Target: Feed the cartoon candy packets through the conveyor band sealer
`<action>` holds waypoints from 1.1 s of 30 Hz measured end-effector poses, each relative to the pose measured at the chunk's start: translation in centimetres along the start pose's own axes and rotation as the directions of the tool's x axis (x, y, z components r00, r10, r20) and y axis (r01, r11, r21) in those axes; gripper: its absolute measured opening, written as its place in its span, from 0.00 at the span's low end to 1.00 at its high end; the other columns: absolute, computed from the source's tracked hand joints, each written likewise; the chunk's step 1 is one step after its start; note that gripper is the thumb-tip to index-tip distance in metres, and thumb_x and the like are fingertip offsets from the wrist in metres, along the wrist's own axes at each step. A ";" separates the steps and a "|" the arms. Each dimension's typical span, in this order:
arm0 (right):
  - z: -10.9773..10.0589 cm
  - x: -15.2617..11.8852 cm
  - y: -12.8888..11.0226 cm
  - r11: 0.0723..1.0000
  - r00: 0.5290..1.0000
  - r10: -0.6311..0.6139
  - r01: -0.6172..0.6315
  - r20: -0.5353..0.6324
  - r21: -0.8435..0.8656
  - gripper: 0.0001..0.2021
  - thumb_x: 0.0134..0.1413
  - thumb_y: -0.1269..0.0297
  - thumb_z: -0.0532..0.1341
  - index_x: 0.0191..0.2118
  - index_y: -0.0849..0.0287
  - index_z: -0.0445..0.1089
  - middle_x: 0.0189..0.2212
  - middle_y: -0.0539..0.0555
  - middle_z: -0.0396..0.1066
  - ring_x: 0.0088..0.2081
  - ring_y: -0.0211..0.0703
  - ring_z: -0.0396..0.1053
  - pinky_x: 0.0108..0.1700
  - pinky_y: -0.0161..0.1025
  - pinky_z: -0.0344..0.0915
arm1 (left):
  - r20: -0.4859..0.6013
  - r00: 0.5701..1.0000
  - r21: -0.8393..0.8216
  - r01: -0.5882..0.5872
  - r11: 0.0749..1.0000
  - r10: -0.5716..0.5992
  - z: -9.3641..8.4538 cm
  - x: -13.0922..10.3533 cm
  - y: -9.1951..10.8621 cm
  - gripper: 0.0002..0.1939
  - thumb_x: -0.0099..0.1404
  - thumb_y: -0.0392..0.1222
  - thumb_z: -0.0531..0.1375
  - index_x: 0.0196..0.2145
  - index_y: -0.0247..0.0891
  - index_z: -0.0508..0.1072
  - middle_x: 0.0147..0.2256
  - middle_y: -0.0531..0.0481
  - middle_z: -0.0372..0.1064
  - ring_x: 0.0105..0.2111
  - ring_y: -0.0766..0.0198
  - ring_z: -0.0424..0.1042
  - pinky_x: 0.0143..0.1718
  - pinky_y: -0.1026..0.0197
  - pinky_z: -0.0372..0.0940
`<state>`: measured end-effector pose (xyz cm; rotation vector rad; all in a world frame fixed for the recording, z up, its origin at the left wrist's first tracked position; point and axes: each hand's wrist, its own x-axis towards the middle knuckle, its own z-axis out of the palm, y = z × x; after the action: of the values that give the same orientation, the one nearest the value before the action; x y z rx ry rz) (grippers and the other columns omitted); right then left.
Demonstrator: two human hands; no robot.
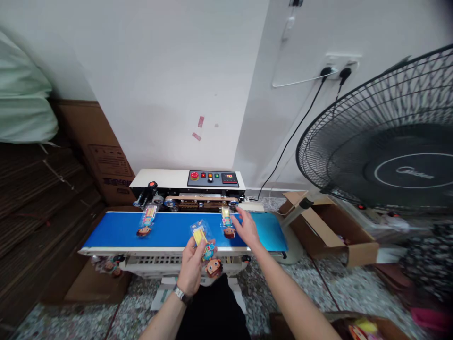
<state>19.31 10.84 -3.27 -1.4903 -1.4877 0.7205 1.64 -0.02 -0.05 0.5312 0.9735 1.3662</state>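
Observation:
My left hand [193,267] is closed on a clear plastic bag [205,248] that holds a cartoon-faced item with a yellow and blue part. It hovers over the front edge of a blue conveyor belt [180,231]. My right hand [247,227] has its fingers apart at the right edge of a second such bag [228,224]; whether they touch it is hard to tell. That bag lies on the belt with its top end at the band sealer [201,200]. Further left, a third bag [146,222] lies on the belt near the sealer's left end.
The sealer's control panel [212,178] has a red knob and lit display. A large black fan [382,141] stands at right, beside an open cardboard box [318,226]. Below the belt's left end, another box [99,283] sits by bagged items. Stacked cardboard [53,189] lines the left.

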 end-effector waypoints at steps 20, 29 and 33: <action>-2.4 -0.2 4.2 0.971 0.951 0.239 -0.234 -0.196 0.049 0.19 0.45 0.50 0.56 0.38 0.60 0.62 0.18 0.45 0.62 0.19 0.38 0.65 0.19 0.33 0.59 | -0.051 0.998 0.072 0.033 0.997 -0.029 -1.8 -0.7 -0.7 0.19 0.52 0.48 0.62 0.42 0.39 0.72 0.46 0.39 0.70 0.47 0.53 0.68 0.44 0.55 0.63; -0.3 0.8 2.3 0.982 0.984 0.126 -0.142 -0.124 -0.125 0.16 0.41 0.62 0.60 0.40 0.58 0.67 0.23 0.50 0.69 0.26 0.41 0.68 0.31 0.37 0.62 | -0.010 0.999 0.130 0.054 0.990 -0.053 -1.7 -1.5 -1.2 0.20 0.53 0.47 0.62 0.44 0.38 0.70 0.47 0.39 0.69 0.44 0.55 0.70 0.42 0.56 0.65; -3.1 -3.1 0.2 0.985 0.999 -0.041 0.035 -0.030 -0.170 0.19 0.48 0.61 0.57 0.48 0.57 0.64 0.36 0.54 0.71 0.32 0.41 0.69 0.35 0.37 0.64 | 0.019 0.994 0.191 0.099 0.977 -0.104 -2.6 -2.3 -1.6 0.21 0.52 0.47 0.62 0.44 0.37 0.70 0.46 0.39 0.69 0.42 0.55 0.70 0.39 0.57 0.66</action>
<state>21.81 7.30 -2.65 -1.5881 -1.5804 0.5550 0.60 -3.09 -2.03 0.6338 1.0995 1.1786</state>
